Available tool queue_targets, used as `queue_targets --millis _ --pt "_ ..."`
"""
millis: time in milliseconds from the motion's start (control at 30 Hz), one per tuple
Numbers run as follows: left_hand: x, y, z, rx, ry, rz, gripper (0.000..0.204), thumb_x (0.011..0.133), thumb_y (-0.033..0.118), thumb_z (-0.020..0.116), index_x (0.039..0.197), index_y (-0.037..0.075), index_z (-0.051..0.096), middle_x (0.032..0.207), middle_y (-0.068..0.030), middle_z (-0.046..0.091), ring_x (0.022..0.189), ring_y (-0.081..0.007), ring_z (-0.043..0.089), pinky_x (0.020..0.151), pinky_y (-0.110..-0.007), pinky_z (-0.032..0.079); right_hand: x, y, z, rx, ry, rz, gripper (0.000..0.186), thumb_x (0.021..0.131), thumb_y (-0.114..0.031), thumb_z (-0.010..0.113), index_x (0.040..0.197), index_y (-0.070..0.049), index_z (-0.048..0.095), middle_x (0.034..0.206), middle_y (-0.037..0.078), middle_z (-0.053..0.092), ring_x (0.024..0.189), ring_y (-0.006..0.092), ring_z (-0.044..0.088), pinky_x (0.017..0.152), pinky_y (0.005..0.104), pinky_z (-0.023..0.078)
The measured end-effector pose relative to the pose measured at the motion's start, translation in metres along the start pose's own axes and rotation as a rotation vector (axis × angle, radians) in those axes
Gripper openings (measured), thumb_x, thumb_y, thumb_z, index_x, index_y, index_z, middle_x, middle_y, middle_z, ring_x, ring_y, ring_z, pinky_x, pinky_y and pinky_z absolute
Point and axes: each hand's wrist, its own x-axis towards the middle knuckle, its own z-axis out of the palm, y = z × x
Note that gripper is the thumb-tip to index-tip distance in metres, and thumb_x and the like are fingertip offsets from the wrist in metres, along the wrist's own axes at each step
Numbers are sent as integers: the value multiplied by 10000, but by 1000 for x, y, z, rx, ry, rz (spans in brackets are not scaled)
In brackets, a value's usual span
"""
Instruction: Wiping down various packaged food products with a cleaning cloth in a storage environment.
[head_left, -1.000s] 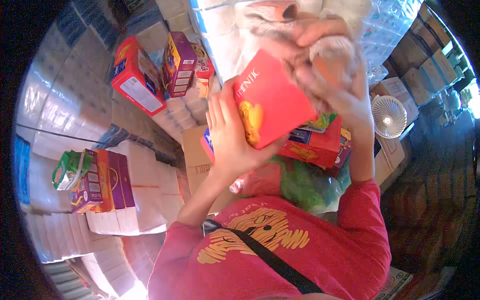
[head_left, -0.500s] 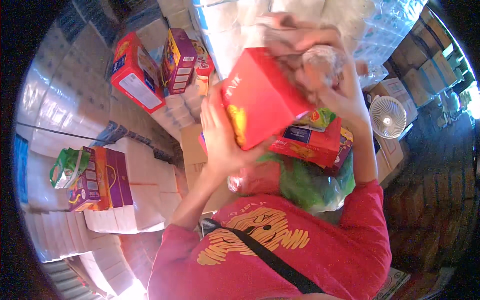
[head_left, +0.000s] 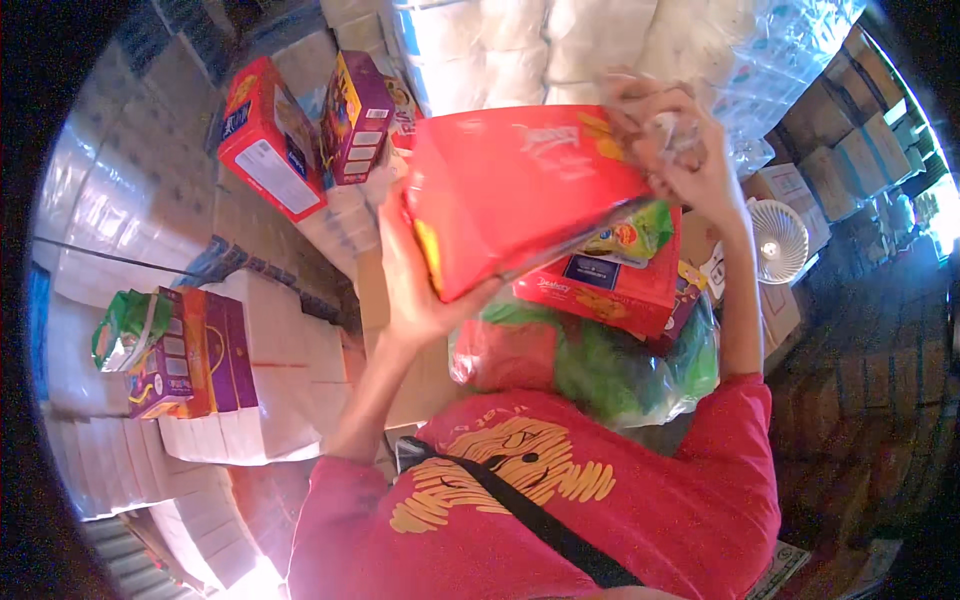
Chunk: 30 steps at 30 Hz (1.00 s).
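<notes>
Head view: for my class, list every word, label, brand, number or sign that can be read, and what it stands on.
Wording isn't copied here, only its place.
Held red box: pale script, blurred.
Lower red box: pale script, small and blurred.
Far-left red box: white label, print too small.
Tall purple box: barcode, print too small.
Red shirt: lettering, too faint.

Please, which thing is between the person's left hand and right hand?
In the head view, a red box lies between the left hand, which holds it, and the blurred right hand.
</notes>
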Motion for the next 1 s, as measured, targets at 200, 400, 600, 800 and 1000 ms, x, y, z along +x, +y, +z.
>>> queue_targets --millis 200,400,600,800,1000 --pt "19 36 13 129 -32 63 1044 479 313 810 1284 -47 251 1108 -223 426 977 -388 461 844 -463 385 13 -59 46 -178 -54 -747 235 702 -88 672 885 -83 524 981 66 503 891 145 501 810 275 389" --pt "-1 -15 -5 -186 10 -77 1069 517 242 790 1339 -34 164 1217 -219 399 1129 -342 433 967 -419 339 -6 11 -6 -77 77 229 479 693 -36 651 1142 -46 483 969 61 546 887 120 530 767 282 443" --pt "3 -8 -3 -22 -10 46 1056 508 245 792 1322 -51 188 1196 -218 391 1108 -344 430 958 -433 335 -3 28 -10 -110 24 -152 471 657 -60 703 1090 -38 517 975 56 558 929 134 518 770 276 450" --pt "6 22 6 101 -16 75 1083 473 299 817 1304 -43 213 1156 -231 401 1042 -383 439 901 -453 358 14 -57 48 -148 -231 -672 456 506 -306 752 881 -96 601 993 88 567 928 268 521 818 381 389" --pt "-85 -87 -22 -174 -95 -318 1117 563 256 778 1368 -25 55 1258 -199 375 1184 -302 392 996 -406 311 -12 21 12 -140 -32 -349 496 606 -108 716 1047 -71 493 919 65 557 865 203 523 807 339 412"
